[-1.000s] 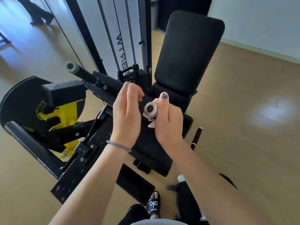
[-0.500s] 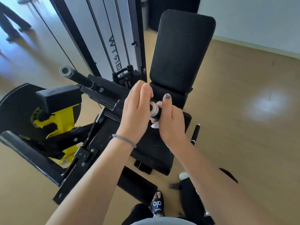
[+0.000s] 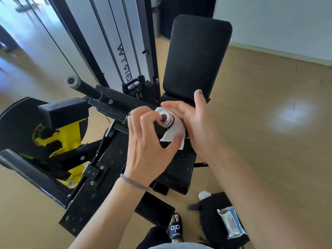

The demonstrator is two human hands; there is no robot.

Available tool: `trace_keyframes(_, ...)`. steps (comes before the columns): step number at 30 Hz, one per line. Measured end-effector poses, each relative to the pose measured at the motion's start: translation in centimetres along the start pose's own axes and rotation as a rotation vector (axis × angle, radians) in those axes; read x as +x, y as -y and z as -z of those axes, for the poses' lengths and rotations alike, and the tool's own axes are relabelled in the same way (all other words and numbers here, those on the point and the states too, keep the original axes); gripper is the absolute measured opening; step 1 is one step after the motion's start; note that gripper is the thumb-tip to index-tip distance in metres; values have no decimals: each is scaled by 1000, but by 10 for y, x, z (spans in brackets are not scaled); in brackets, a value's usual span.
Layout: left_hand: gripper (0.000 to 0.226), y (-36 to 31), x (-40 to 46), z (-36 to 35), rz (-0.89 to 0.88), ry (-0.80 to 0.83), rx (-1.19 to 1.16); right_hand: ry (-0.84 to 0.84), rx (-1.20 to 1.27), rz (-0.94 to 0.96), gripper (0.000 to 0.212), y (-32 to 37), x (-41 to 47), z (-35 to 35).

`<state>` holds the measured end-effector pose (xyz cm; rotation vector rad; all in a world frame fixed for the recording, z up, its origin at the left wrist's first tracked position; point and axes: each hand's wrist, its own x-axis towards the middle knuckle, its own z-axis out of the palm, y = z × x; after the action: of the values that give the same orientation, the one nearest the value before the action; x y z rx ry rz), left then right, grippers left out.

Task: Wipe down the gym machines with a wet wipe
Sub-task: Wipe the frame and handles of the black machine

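A white wet wipe (image 3: 175, 131) is wrapped around the machine's black side handle, whose silver end cap (image 3: 165, 118) faces me. My right hand (image 3: 195, 123) cups the wipe from behind, fingers stretched and thumb raised. My left hand (image 3: 148, 146) comes in from the front. Its thumb presses the wipe's lower corner and its fingertips rest at the cap. The handle's shaft is hidden by both hands. Beneath them is the black seat (image 3: 179, 169), and behind them the backrest pad (image 3: 197, 56).
A matching handle (image 3: 80, 86) sticks out at the left above the yellow cam (image 3: 69, 139) and a black roller pad (image 3: 27, 169). The weight-stack frame (image 3: 115, 42) rises behind. A wipes pack (image 3: 231, 223) lies on a black bag (image 3: 212, 211) by my sandalled foot (image 3: 175, 229).
My right hand has gone from a closed grip on the handle to a flat cupping hold, and the wipe now shows spread out. My left hand has turned and dropped in front of the cap.
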<state>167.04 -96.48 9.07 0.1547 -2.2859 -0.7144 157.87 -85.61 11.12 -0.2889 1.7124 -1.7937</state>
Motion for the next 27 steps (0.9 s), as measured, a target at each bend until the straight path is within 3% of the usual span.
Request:
trace_keyframes(3,47,-3,-4,0,70,-29,36,32,-58,20,82,-3,-4,-3)
trace_keyframes(9,40,-23,-9,0,371,-94,-170,-33,-128,73,72,-13,-12,-9)
trace_keyframes(13,42,-31,-14,-4,427,-149,-251,-69,-150,99,65,-18,-18,-7)
trace_keyframes(17,27,-38,-15,-12,473,-171,-333,-67,-135,111,62,-24,-22,-12)
trace_keyframes(21,32,-45,-6,-21,633,-148,-625,-38,-69,128,59,-25,-27,-13)
trace_keyframes(27,15,-47,16,-34,565,-246,-644,-99,-56,204,63,-25,-21,6)
